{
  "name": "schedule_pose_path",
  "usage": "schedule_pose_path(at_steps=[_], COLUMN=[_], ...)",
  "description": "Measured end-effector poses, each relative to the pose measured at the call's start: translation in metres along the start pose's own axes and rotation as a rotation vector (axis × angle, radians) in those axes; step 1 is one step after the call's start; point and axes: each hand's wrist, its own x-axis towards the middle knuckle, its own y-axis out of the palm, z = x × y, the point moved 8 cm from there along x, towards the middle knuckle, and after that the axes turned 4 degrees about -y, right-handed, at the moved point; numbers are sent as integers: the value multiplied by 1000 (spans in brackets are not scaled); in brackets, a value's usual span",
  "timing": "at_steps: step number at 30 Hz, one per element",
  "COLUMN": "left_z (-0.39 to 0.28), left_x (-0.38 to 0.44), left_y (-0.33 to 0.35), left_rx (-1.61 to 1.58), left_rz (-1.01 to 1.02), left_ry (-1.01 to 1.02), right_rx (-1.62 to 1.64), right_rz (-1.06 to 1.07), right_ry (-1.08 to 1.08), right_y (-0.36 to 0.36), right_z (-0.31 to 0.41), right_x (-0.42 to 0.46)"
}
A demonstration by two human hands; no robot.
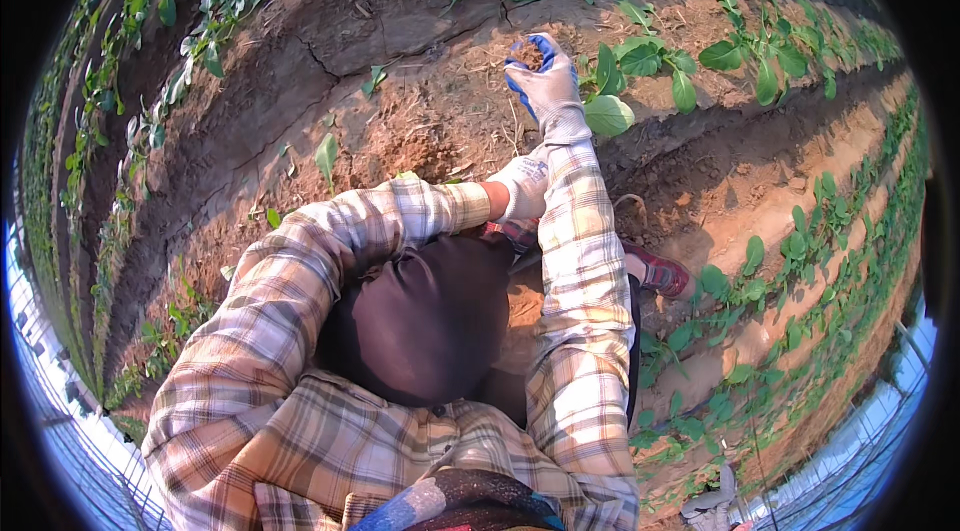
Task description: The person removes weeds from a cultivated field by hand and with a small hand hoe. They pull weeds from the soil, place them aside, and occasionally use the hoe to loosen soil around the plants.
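My right hand, in a white knit glove with blue-coated fingers, reaches over the soil ridge. Its fingers curl around a clump of crumbly brown soil. Close beside that hand on the right is a broad-leaved green seedling. My left hand, gloved too, lies under the right wrist and forearm. The sleeve covers its fingers, so what it holds cannot be seen. Loosened soil and a small seedling lie left of the hands.
Leafy plants continue along the ridge to the right. More crop rows stand right and far left. A furrow runs beside the ridge. My bent knee and shoe are close below the hands.
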Motion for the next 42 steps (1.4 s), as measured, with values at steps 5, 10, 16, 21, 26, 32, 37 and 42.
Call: schedule_pose_path(at_steps=[5, 10, 16, 21, 26, 32, 37, 42], left_z=[31, 44, 9, 9, 85, 99, 100, 101], left_x=[-8, -12, -22, -38, -20, 36, 42, 51], left_y=[33, 56, 12, -58, -152, -73, -39, -36], left_rx=[-101, 178, 11, -123, 17, 330, 252, 302], left_rz=[115, 125, 135, 326, -87, -97, -154, -53], left_ry=[35, 131, 33, -70, -443, -109, -112, -117], right_rx=[-964, -1405, -1523, -720, 357, -449, -707, -684], right_rz=[322, 511, 552, 137, -558, -572, -484, -503], right_ry=[-149, -30, 65, -249, -215, 60, -53, -11], right_y=[49, 51, 40, -18, -97, -101, -78, -76], right_z=[13, -39, -63, 9, -8, -65, -62, -72], right_x=[0, 0, -21, -56, -124, -153, -143, -141])
